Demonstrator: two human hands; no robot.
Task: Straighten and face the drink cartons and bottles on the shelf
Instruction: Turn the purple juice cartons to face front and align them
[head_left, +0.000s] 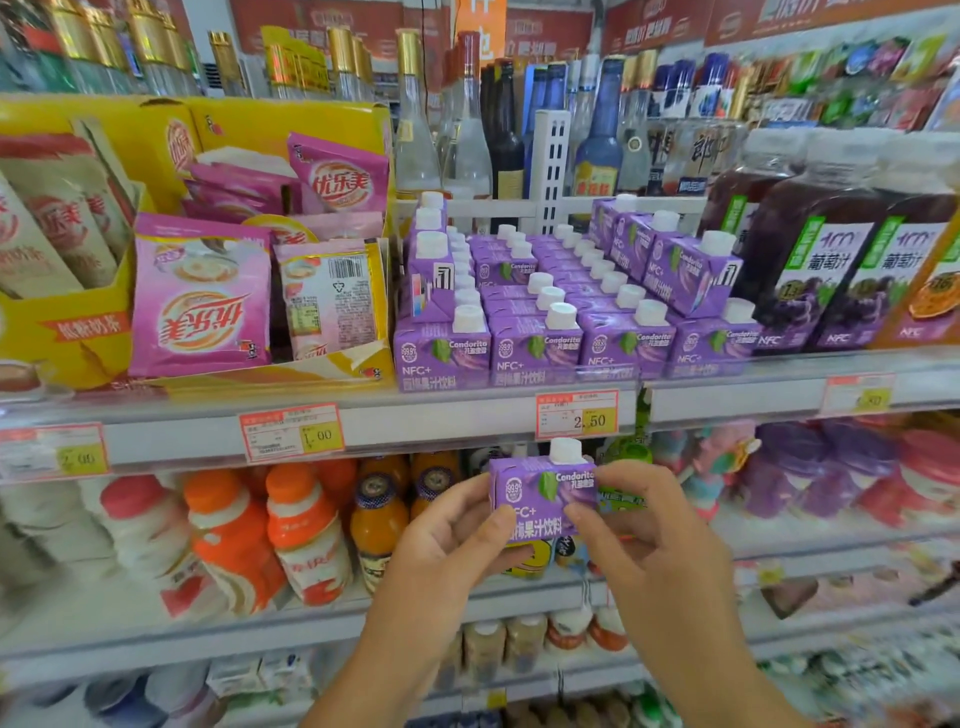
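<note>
supermarket shelf (467, 431): purple juice carton (540, 493) upright, label outward, pinched between left hand (457, 530) and right hand (639, 525) fingers, below its carton rows (571, 332).

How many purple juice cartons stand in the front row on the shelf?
4 purple white-capped juice cartons side by side at the shelf edge: leftmost, second, third, rightmost. Rows behind are partly hidden.
</note>
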